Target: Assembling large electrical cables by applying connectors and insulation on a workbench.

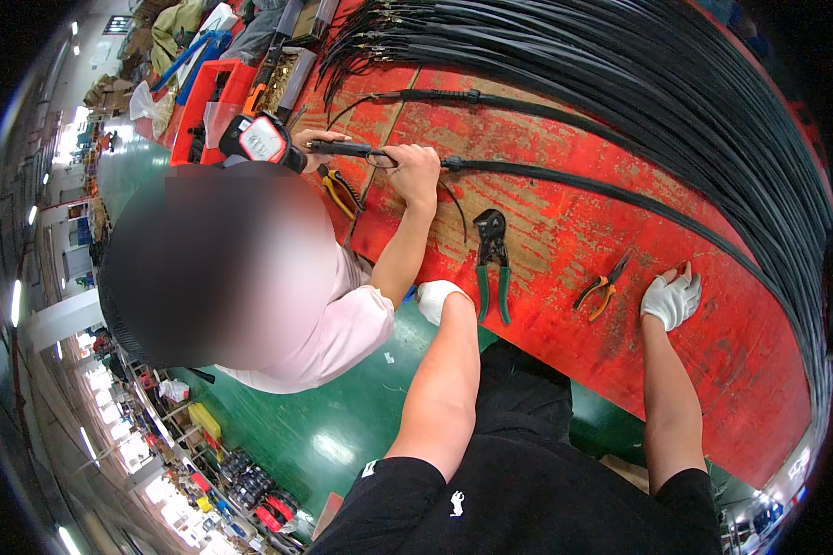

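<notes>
- the person's two hands are well apart, both in white gloves.
- the left hand (pixel 441 301) is at the near edge of the red, scuffed bench (pixel 560 319); its fingers are mostly out of sight, so i cannot tell whether they are curled or grip anything.
- the right hand (pixel 672 299) rests on the bench farther right, fingers parted, with nothing seen in its grasp.
- the green-handled tool (pixel 491 242) lies on the bench just beyond the left hand and to its right, handles toward the near edge.
- the orange-handled pliers (pixel 605 285) lie just left of the right hand, tips pointing away from the person.
- at left, a co-worker (pixel 347 328) in a pale top grips the end of a black cable (pixel 565 175) with both hands.
- a second black cable (pixel 523 104) lies beyond it, then a thick cable bundle (pixel 565 69) along the far side.
- yellow-handled pliers (pixel 341 194) lie near the co-worker.
</notes>
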Available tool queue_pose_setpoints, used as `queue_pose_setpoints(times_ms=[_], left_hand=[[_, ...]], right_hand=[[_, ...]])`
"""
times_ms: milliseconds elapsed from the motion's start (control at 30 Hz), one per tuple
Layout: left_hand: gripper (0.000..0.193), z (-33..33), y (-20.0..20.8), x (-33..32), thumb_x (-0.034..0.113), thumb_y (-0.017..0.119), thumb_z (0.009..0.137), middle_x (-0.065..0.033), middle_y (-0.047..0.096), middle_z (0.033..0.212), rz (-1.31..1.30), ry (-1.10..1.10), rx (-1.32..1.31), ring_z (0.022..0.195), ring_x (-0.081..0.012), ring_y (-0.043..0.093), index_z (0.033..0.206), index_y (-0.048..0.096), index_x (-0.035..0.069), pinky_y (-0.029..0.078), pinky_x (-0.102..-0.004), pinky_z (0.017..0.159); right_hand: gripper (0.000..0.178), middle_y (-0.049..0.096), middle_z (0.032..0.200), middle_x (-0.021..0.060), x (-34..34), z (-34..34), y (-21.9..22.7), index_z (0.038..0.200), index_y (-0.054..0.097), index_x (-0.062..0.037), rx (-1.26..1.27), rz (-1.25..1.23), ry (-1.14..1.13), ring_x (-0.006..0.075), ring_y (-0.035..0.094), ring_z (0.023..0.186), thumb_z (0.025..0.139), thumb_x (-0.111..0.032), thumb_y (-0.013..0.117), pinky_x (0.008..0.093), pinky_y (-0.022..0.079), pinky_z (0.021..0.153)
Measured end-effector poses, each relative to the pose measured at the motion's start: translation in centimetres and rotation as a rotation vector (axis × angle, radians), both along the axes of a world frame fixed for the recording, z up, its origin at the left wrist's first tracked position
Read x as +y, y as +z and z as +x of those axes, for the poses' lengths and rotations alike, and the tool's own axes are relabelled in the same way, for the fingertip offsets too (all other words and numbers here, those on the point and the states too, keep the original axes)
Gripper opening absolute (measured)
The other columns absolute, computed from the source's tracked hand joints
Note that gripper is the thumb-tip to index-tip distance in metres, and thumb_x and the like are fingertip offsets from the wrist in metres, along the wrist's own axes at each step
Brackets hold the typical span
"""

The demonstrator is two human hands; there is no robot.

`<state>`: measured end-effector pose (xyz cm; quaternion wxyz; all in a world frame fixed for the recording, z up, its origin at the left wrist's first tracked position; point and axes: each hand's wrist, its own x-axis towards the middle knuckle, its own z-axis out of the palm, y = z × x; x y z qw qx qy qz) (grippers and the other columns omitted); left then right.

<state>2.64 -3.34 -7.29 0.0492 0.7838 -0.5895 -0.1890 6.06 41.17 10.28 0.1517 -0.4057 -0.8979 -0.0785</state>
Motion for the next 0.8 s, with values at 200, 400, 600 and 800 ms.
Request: queue_pose_setpoints(times_ms=[200, 400, 600, 800], left_hand=[[0.041, -0.5, -1.8, -1.2, 0.035, 0.037, 0.097, -0.0099, 0.071, 0.115, -0.118, 0.101, 0.022, 0.106, -0.0256, 0.068, 0.104, 0.068, 0.010, 0.054, -0.0436, 0.087], [0.035, 0.2, -2.7, -1.1, 0.034, 0.042, 0.094, -0.0074, 0.071, 0.109, -0.138, -0.155, -0.299, 0.100, -0.0237, 0.068, 0.099, 0.070, 0.013, 0.053, -0.0436, 0.084], [0.018, -0.1, -0.8, -1.3, 0.025, 0.054, 0.088, 0.0010, 0.069, 0.097, 0.033, -1.073, -1.248, 0.089, -0.0159, 0.064, 0.091, 0.072, 0.020, 0.050, -0.0406, 0.077], [0.012, 0.0, 1.7, -0.7, 0.019, 0.062, 0.084, 0.0065, 0.067, 0.090, 0.226, -1.717, -1.845, 0.082, -0.0111, 0.062, 0.085, 0.073, 0.024, 0.048, -0.0388, 0.072]], right_hand=[[0.040, 0.053, 0.140, 0.0199, -0.3, -0.1, 0.3, 0.130, 0.060, -0.0147, -0.001, -0.014, 0.001, 0.0392, 0.049, 0.128, 0.093, -0.031, 0.055, 0.0521, 0.035, 0.109], [0.041, 0.053, 0.140, 0.0208, 0.0, -0.1, 0.0, 0.131, 0.060, -0.0145, -0.011, -0.020, 0.004, 0.0392, 0.049, 0.128, 0.093, -0.032, 0.055, 0.0521, 0.035, 0.109], [0.041, 0.052, 0.140, 0.0208, -0.1, -0.3, -0.2, 0.130, 0.059, -0.0151, 0.013, -0.018, 0.013, 0.0392, 0.047, 0.129, 0.093, -0.033, 0.056, 0.0523, 0.033, 0.111], [0.042, 0.052, 0.140, 0.0210, 0.3, 0.2, -0.6, 0.132, 0.059, -0.0156, 0.001, -0.020, -0.004, 0.0396, 0.047, 0.129, 0.093, -0.033, 0.056, 0.0525, 0.032, 0.112]])
